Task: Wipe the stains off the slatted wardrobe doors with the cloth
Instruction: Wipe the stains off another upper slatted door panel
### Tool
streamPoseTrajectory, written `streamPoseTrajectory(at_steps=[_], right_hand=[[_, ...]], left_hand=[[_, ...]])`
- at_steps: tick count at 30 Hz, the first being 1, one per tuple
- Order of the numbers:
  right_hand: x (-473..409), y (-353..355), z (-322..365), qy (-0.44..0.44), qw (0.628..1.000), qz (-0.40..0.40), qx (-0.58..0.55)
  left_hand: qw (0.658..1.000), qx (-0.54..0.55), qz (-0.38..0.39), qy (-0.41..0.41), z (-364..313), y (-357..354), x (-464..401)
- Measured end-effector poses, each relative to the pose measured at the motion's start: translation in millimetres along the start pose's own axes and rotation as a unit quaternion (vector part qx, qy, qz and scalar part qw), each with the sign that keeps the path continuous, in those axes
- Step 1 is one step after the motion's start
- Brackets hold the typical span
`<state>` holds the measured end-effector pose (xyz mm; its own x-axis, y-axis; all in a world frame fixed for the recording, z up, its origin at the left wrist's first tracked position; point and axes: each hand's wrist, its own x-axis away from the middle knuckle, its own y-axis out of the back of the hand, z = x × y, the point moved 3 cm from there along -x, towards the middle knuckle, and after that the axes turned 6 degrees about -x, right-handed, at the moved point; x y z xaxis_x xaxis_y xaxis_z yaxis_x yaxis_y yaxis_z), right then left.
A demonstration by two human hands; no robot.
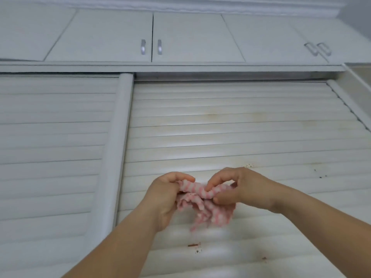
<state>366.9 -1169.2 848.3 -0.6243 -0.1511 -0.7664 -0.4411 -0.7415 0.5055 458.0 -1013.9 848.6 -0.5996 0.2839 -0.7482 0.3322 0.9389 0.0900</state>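
Soft, even, cool daylight filled the view with hardly any shadow. Pale glare sat on the slats (220, 135) mid-door. The hanging cloth (208, 213) was motion-blurred, and wide-angle distortion bent the edges.

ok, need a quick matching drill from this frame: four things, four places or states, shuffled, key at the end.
Things:
1. cloth
2. reddish smear
3. dark specks
4. silver handles

Places or states:
A. on the upper cabinet doors
B. on a slat below the hands
C. bunched between left hand and right hand
D. on a slat just above the right hand

Pairs: 1-C, 2-B, 3-D, 4-A
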Motion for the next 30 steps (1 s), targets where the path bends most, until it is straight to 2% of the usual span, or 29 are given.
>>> streamPoseTrajectory(at_steps=[1, 5, 7, 11, 19, 21, 22, 23, 24, 25, 26, 28, 30], right_hand=[[-5, -1, 3, -0.005, 1.0, 0.015, -0.014], [-25, 0, 3, 0.011, 0.996, -0.064, -0.064], [-36, -4, 1, 0.002, 0.997, -0.058, -0.049], [-55, -3, 4, -0.005, 0.999, -0.042, -0.021], [-93, -20, 19, 0.047, 0.999, -0.015, -0.014], [-103, -20, 17, 0.056, 0.997, -0.056, 0.015], [-109, -15, 16, 0.069, 0.992, -0.103, 0.028], [-114, -7, 15, 0.08, 0.982, -0.169, 0.041], [-119, 3, 13, 0.089, 0.964, -0.242, 0.064], [-121, 13, 13, 0.094, 0.934, -0.319, 0.127], [-123, 22, 13, 0.095, 0.89, -0.386, 0.226], [-127, 34, 11, 0.099, 0.808, -0.442, 0.376], [-136, 38, 4, 0.086, 0.789, -0.43, 0.431]], left_hand=[[1.0, 0.0, 0.003, -0.015, -3, 1, -7], [0.998, 0.017, 0.022, -0.058, -14, 0, -24], [0.997, 0.023, 0.023, -0.071, -17, 0, -32], [0.996, -0.008, -0.011, -0.09, -22, 5, -40], [0.984, -0.033, -0.099, -0.146, -28, 36, -63], [0.984, -0.041, -0.096, -0.142, -26, 43, -67], [0.98, -0.07, -0.106, -0.151, -23, 48, -70], [0.965, -0.151, -0.132, -0.17, -21, 54, -73], [0.928, -0.273, -0.166, -0.193, -19, 61, -76], [0.874, -0.396, -0.187, -0.209, -17, 66, -78], [0.821, -0.491, -0.193, -0.217, -15, 70, -80], [0.753, -0.598, -0.182, -0.208, -8, 74, -84], [0.719, -0.645, -0.173, -0.193, -2, 74, -86]])
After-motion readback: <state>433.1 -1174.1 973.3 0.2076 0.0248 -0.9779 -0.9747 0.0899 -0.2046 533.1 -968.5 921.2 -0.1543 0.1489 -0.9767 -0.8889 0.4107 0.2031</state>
